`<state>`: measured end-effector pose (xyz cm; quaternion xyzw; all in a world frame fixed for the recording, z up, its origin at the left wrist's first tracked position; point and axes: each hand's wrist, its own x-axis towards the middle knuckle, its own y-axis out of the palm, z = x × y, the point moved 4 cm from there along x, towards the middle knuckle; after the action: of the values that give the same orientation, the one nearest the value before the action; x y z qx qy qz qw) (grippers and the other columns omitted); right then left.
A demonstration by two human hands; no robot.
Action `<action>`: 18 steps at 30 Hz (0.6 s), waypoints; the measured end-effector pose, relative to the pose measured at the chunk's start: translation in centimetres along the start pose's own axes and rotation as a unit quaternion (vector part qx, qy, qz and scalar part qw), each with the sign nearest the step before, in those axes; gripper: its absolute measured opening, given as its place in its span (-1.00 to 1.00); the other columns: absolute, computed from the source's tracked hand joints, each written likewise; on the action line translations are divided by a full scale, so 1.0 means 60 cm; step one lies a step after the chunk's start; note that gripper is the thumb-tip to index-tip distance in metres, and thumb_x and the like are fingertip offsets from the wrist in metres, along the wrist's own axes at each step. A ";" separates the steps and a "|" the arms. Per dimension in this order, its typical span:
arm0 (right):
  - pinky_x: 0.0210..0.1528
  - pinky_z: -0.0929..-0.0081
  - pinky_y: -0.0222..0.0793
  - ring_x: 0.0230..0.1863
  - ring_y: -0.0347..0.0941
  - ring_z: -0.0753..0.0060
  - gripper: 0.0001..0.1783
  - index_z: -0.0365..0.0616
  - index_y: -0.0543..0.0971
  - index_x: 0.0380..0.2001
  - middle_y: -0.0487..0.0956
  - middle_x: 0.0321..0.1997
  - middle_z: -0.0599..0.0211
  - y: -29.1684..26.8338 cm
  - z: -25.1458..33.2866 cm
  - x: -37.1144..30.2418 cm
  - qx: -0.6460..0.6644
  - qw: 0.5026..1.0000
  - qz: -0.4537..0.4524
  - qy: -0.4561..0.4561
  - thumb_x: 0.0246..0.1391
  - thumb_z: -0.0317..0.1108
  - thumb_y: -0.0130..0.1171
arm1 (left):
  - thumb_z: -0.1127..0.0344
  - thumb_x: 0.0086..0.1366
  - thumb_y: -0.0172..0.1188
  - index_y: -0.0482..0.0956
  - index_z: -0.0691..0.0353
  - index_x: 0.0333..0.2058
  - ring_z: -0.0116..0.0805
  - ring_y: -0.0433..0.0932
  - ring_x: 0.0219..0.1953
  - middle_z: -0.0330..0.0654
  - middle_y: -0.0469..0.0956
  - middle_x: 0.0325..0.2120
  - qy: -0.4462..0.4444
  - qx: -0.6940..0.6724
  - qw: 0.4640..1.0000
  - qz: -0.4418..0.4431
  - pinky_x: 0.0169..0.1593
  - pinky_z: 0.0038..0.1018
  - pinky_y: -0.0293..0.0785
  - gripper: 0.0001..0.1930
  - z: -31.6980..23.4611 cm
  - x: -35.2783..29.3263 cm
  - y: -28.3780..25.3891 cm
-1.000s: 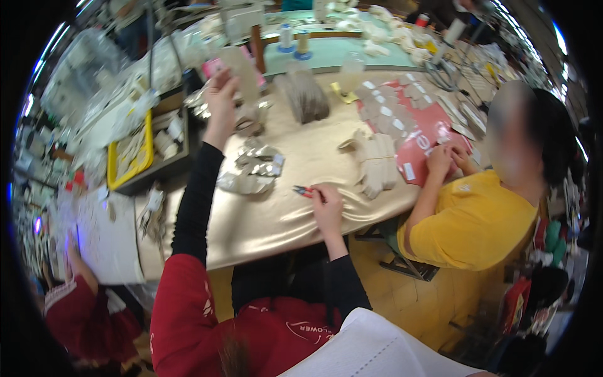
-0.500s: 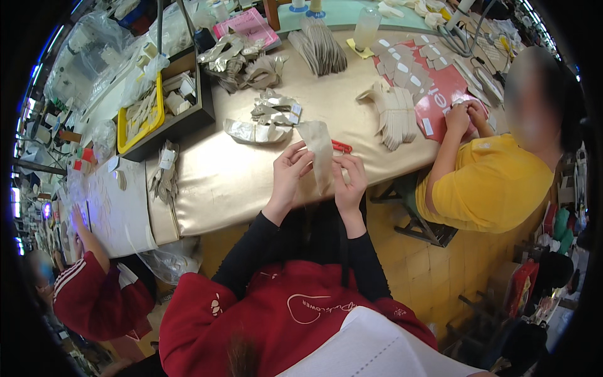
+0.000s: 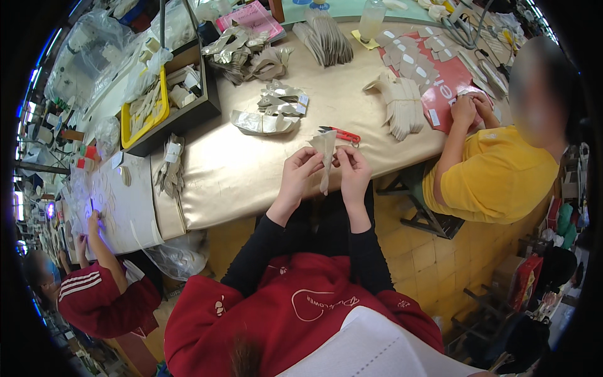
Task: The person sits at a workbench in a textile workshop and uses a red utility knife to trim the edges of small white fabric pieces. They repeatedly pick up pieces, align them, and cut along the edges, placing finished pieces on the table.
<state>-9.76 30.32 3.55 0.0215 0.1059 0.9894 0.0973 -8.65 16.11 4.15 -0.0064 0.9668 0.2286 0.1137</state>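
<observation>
Between both hands, over the table's near edge, hangs a thin beige cut piece, leather or fabric, seen nearly edge-on and narrowing downward. My left hand pinches its left side between thumb and fingers. From the other side, my right hand has its fingertips closed at the piece's edge. Just behind the piece lie red-handled thread snips, partly hidden by it. Further left rests a silvery-beige bundle of cut pieces, with another tagged bundle behind it.
A dark box and yellow tray hold scraps at the left. Banded beige pieces lie right of centre. A co-worker in yellow sits at the right, another in dark red at the left. A clear bottle stands behind.
The beige piece has turned from showing its broad face to nearly edge-on. My hands have drawn closer together around it. The view has shifted slightly, showing more of the snips.
</observation>
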 end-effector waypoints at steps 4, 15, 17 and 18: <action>-0.28 0.58 0.49 -0.38 0.56 0.56 -0.81 -0.34 0.63 -0.18 0.65 -0.34 0.31 -0.006 0.013 -0.004 -0.015 1.000 0.023 -0.007 0.20 -0.45 0.22 | 0.41 0.35 0.20 0.59 0.33 -0.25 -0.57 0.54 -0.22 -0.32 0.56 -0.32 0.045 0.087 0.995 0.026 -0.07 -0.57 0.46 -0.90 -0.005 -0.003 0.008; -0.28 0.64 0.47 -0.37 0.52 0.65 -0.77 -0.35 0.62 -0.23 0.62 -0.36 0.37 -0.030 0.004 -0.009 0.071 0.996 -0.049 0.025 0.28 -0.34 0.18 | 0.38 0.38 0.17 0.55 0.27 -0.20 -0.51 0.56 -0.18 -0.28 0.56 -0.25 0.006 -0.011 1.000 -0.016 -0.03 -0.49 0.50 -0.90 0.009 -0.001 0.007; -0.28 0.62 0.50 -0.40 0.52 0.64 -0.75 -0.29 0.60 -0.31 0.60 -0.41 0.37 -0.046 -0.004 -0.004 0.159 0.981 -0.088 0.063 0.32 -0.30 0.13 | 0.37 0.39 0.15 0.52 0.24 -0.17 -0.47 0.57 -0.16 -0.28 0.56 -0.24 0.025 -0.110 0.993 -0.043 -0.02 -0.46 0.53 -0.89 0.013 -0.001 -0.013; -0.29 0.62 0.50 -0.41 0.51 0.64 -0.76 -0.27 0.60 -0.31 0.59 -0.41 0.39 -0.059 -0.006 -0.001 0.168 0.975 -0.119 0.082 0.31 -0.29 0.14 | 0.36 0.40 0.15 0.51 0.23 -0.15 -0.46 0.57 -0.16 -0.28 0.56 -0.24 0.021 -0.113 0.990 -0.082 -0.02 -0.45 0.54 -0.88 0.016 -0.001 -0.031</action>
<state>-9.06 33.61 2.44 -0.0565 0.2800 0.9371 0.2006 -8.25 14.86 2.50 -0.1035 0.9333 0.3257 0.1099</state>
